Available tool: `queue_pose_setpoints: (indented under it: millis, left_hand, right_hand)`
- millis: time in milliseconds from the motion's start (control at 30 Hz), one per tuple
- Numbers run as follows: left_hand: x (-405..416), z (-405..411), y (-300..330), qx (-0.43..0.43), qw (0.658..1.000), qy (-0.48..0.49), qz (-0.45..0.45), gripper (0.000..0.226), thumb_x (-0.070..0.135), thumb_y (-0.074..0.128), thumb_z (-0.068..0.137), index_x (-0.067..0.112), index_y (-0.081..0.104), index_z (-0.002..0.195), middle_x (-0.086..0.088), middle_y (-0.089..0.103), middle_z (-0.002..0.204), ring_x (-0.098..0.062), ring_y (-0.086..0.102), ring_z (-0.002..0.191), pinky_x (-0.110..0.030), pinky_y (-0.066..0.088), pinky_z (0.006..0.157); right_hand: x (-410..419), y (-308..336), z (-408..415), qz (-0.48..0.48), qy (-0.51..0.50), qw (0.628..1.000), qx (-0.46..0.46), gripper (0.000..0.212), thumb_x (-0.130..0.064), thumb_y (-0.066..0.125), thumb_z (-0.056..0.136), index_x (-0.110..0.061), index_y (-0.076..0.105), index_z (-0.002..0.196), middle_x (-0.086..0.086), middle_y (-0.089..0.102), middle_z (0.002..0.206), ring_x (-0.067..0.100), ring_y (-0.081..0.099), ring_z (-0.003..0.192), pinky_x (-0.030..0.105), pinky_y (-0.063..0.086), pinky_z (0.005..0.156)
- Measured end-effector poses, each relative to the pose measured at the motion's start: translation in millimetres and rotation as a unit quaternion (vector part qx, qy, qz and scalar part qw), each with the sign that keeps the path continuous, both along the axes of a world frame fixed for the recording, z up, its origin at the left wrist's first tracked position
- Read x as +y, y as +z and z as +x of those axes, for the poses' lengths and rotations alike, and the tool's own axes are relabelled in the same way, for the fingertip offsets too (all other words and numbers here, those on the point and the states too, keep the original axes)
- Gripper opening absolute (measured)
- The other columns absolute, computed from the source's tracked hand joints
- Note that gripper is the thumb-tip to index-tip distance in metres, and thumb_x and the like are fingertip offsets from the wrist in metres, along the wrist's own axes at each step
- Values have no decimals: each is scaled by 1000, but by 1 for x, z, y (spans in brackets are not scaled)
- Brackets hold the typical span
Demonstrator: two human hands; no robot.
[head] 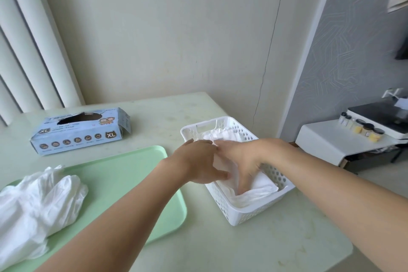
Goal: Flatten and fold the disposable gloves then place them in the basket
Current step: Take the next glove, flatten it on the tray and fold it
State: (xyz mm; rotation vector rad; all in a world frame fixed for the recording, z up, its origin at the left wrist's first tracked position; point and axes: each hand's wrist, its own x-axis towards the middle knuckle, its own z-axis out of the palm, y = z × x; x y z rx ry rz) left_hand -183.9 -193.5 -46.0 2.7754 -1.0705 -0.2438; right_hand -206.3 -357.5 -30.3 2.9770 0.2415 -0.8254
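Observation:
A white perforated basket [247,212] stands on the table right of centre and holds several folded white gloves [258,190]. Both my hands reach into it. My left hand [196,161] rests over the basket's left rim, its thumb against a folded glove [223,164] between the two hands. My right hand [240,161] presses down into the basket, fingers pointing down onto the stack. A heap of loose crumpled white gloves [37,201] lies on the green tray [123,174] at the left.
A blue XL glove box [81,132] with a torn opening lies at the back left. The table edge runs along the right, with a white side shelf [326,141] holding small jars beyond it. Vertical blinds hang at the far left.

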Motion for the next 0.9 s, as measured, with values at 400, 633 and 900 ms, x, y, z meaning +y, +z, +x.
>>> queue_pose_setpoints:
  millis: [400,633,900]
  left_hand:
    - [225,-8,1,-128,942,147,-272,57,42,68,82,20,62,135,9,65,133,-10,59,124,-23,40,101]
    - [355,-41,-55,-125,892,334,-277,69,59,61,79,23,61,138,4,54,145,-14,48,135,-29,38,108]
    - [364,-51,-97,-19,823,365,-435,76,73,39,88,28,50,148,16,53,146,0,48,133,-25,37,111]
  right_hand:
    - [200,3,-24,247,140,930,-234,59,-40,67,92,-35,41,145,3,64,127,25,60,116,44,51,95]
    - [307,-45,-15,377,129,882,-253,61,-50,82,77,-29,62,131,-8,63,128,13,56,121,31,46,102]
    - [341,-81,13,300,161,915,-215,44,-55,77,78,-39,67,118,-9,67,107,18,61,102,37,53,84]
